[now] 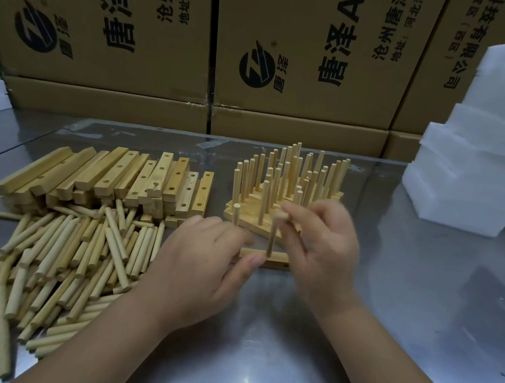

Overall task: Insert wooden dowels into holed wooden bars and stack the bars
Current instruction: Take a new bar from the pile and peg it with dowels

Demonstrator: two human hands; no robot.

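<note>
**Kid:** What is the right hand (321, 243) doing?

**Friend:** It is pinching the top of a dowel (271, 241). The dowel is standing straight up in a bar (276, 257), in the middle of the frame.

**Kid:** And the left hand (202, 259)?

**Friend:** It is holding the bar's left end with its thumb and fingers. The bar is lying flat on the shiny table (390, 308).

**Kid:** Where is everything else lying?

**Friend:** At the lower left, loose dowels (56, 261) are lying in a big pile. Just behind them, bars with holes (123, 176) are sitting in a heap. Right of centre, behind the hands, done bars (288, 183) are standing with dowels sticking up.
</note>
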